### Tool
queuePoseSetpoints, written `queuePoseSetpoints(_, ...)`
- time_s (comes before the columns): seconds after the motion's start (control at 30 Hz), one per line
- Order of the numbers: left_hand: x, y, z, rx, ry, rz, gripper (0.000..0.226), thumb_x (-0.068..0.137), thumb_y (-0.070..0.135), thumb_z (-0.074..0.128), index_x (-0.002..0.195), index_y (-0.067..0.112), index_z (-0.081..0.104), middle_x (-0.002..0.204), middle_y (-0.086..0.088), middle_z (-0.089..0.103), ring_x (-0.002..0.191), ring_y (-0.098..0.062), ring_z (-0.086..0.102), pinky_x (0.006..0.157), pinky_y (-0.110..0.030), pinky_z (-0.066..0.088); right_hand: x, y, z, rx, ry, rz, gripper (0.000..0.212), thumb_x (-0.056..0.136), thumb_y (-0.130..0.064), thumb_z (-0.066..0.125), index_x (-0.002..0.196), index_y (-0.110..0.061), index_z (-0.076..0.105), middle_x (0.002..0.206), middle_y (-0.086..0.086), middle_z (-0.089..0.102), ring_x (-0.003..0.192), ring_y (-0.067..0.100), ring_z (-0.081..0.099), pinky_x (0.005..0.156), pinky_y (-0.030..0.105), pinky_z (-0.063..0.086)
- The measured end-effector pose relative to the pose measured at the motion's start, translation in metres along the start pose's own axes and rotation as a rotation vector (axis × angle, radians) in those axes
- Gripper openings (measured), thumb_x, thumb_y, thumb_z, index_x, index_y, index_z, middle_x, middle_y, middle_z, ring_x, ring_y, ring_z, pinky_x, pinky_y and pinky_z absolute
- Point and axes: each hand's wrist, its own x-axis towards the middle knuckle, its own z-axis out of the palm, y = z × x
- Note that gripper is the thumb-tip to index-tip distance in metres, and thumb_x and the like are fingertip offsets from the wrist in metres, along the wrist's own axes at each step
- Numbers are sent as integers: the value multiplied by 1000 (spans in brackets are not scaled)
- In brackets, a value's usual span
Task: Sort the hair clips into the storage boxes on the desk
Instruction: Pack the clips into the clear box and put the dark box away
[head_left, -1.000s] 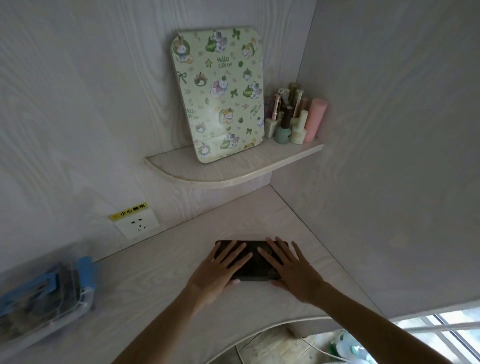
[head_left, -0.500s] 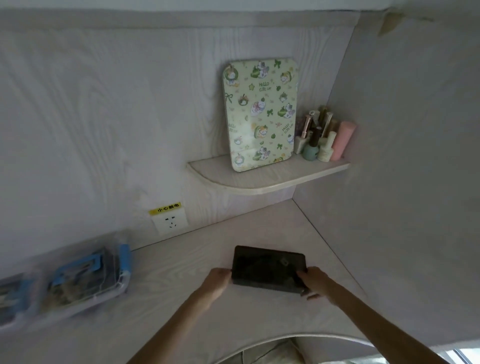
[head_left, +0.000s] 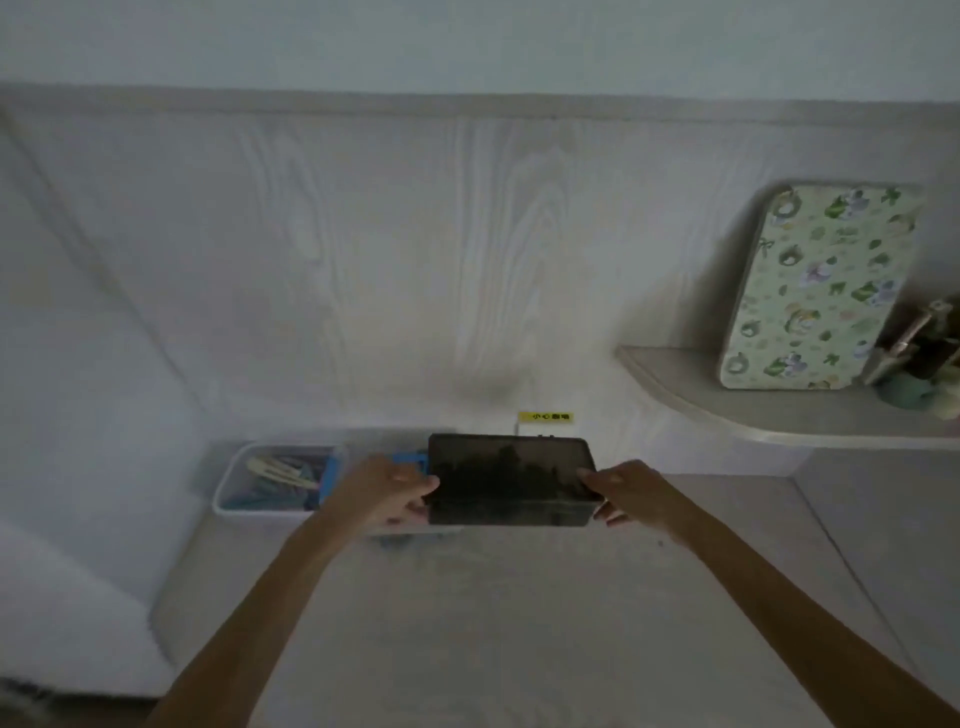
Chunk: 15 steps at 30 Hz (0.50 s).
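Observation:
A dark, smoky see-through storage box (head_left: 509, 480) hangs above the pale wooden desk (head_left: 519, 623), held at both ends. My left hand (head_left: 387, 493) grips its left end and my right hand (head_left: 626, 491) grips its right end. To the left, against the wall, stands a clear storage box (head_left: 228, 496) with yellow and blue hair clips (head_left: 283, 475) inside. A blue latch (head_left: 408, 462) of a second clear box shows just behind my left hand; the dark box hides most of it.
A wall socket with a yellow label (head_left: 545, 417) sits behind the dark box. At the right, a corner shelf (head_left: 779, 415) carries a green patterned tin (head_left: 815, 291) and some cosmetic bottles (head_left: 924, 353). White fabric (head_left: 67, 571) lies at the left.
Both hands went from lying flat on the dark box to gripping its ends and lifting it off the desk. It has been carried left, in front of the clear boxes.

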Motion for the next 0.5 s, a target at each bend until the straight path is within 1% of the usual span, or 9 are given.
queuePoseSetpoints(0.07,-4,-9,-35,-76,89,-25,14,91,12,56,90,0,63,93,-16,66,82,-25,65,81,-33,51,12,-32,27,-16,-10,-64,29,92,-31,55,87,-3,64,72,8,65,64,17,64,62,21,54)
queuePoseSetpoints(0.1,-3,-17,-51,-62,141,-15,15,91,13,57,82,3,62,90,-16,67,89,-28,66,82,-36,52,20,-47,42,-30,-18,-92,30,91,-31,55,85,-3,63,72,10,66,63,18,63,62,22,54)
queuePoseSetpoints(0.17,7,-32,-67,-24,236,3,17,90,20,59,77,10,62,95,-18,70,96,-32,67,85,-42,54,34,-66,64,-64,-18,-128,40,91,-35,54,86,4,65,82,18,68,66,24,64,67,29,55)
queuePoseSetpoints(0.23,16,-50,-79,-63,300,-7,18,90,20,59,72,16,60,103,-20,69,98,-35,66,88,-47,53,47,-82,88,-118,-13,-141,50,91,-37,52,91,11,66,89,23,70,73,28,66,77,37,56)
queuePoseSetpoints(0.3,30,-66,-84,-145,314,-43,19,91,17,58,72,17,57,108,-22,67,101,-36,65,90,-47,52,55,-89,104,-158,-4,-141,51,91,-38,51,93,10,67,87,21,70,77,29,67,84,39,56)
queuePoseSetpoints(0.37,43,-76,-86,-277,307,-72,17,90,14,59,73,14,56,112,-22,64,104,-36,63,89,-44,51,63,-89,114,-200,9,-131,49,92,-40,49,87,6,66,85,18,69,83,30,69,86,39,55)
queuePoseSetpoints(0.43,52,-81,-90,-347,312,-87,18,91,12,58,73,12,55,103,-18,65,106,-35,61,85,-41,49,70,-88,120,-247,-6,-122,47,93,-41,46,85,1,64,91,18,71,89,30,69,86,38,55)
queuePoseSetpoints(0.5,57,-83,-92,-335,316,-60,19,91,16,57,72,16,56,87,-11,64,101,-31,63,87,-42,50,71,-85,120,-260,-41,-118,48,94,-40,46,96,5,64,99,19,70,90,29,69,83,35,53)
